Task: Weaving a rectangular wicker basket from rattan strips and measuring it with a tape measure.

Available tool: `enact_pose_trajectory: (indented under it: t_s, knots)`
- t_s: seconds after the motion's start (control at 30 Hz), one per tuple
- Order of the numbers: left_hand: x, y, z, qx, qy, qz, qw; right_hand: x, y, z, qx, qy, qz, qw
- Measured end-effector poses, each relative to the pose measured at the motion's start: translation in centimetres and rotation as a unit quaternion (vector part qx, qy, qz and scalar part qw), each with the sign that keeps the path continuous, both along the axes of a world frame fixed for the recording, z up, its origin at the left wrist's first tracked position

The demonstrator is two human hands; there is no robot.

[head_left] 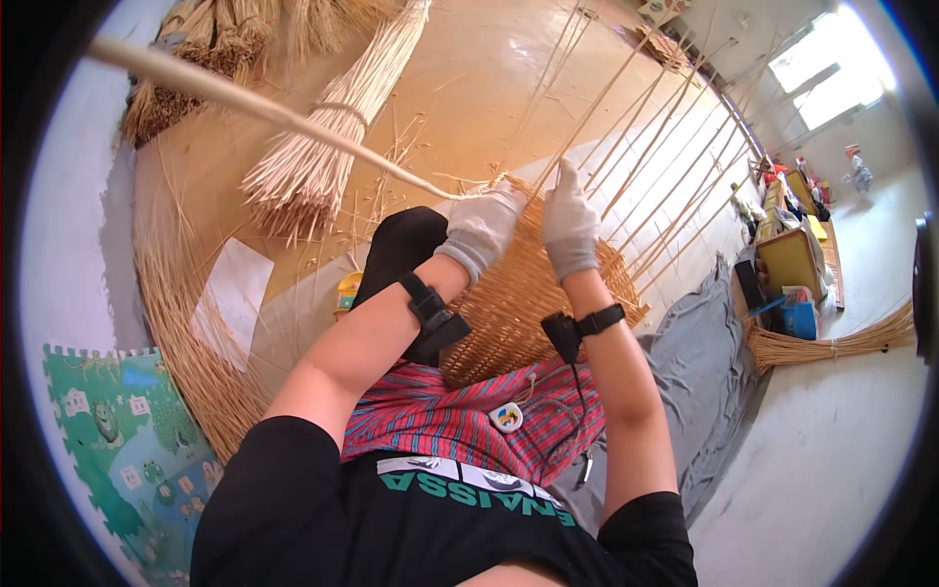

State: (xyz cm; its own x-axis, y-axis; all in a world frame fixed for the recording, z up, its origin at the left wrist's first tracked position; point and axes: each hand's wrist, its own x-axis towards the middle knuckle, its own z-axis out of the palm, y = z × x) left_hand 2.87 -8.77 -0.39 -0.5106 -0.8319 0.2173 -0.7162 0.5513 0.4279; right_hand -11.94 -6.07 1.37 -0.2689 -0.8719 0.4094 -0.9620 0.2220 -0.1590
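A half-woven wicker basket (pixel 518 293) rests on my lap, its long upright stakes (pixel 675 147) fanning out to the upper right. My left hand (pixel 481 230), in a grey glove, grips a long pale willow rod (pixel 245 101) at the basket's rim; the rod runs off to the upper left. My right hand (pixel 569 223), also gloved, pinches one upright stake at the rim, right beside the left hand. Both wrists carry black straps.
A tied bundle of cut rods (pixel 323 147) lies on the floor ahead, with darker bundles (pixel 196 59) behind it. Loose rods curve along the left. A foam play mat (pixel 127 440) is at lower left, a grey cloth (pixel 704 372) and boxes (pixel 792 264) at right.
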Motion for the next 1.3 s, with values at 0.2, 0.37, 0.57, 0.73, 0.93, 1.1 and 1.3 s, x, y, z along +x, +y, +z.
enact_pose_trajectory:
  t_s: [0.2, 0.37, 0.57, 0.73, 0.93, 1.1, 1.3]
  knots:
    - [-0.8, 3.1, 0.7, -0.066, 0.022, -0.047, 0.996, -1.2, -2.5, 3.3, 0.093, -0.058, 0.015, 0.994]
    - [-4.5, 3.2, 0.5, 0.071, 0.048, -0.02, 0.996, -1.5, -3.5, 4.8, 0.2, -0.041, 0.016, 0.979]
    - [-6.3, 3.0, -1.8, 0.067, 0.128, 0.034, 0.989, -4.7, 0.1, 3.4, -0.144, -0.525, -0.006, 0.839]
    - [-6.6, 3.8, -2.2, 0.041, 0.171, 0.051, 0.983, -8.2, -1.9, -1.4, 0.247, -0.384, -0.062, 0.887]
    - [-6.0, 3.6, -1.9, 0.051, 0.138, 0.033, 0.989, -7.0, -1.6, 0.6, 0.182, -0.695, 0.068, 0.692]
    - [-0.6, 1.4, 0.4, -0.131, 0.075, 0.031, 0.988, -7.1, -3.4, -2.7, 0.124, -0.643, 0.06, 0.753]
    - [-0.7, -0.6, 0.7, -0.111, -0.082, -0.011, 0.99, -8.6, -4.4, -2.3, 0.304, -0.501, 0.104, 0.804]
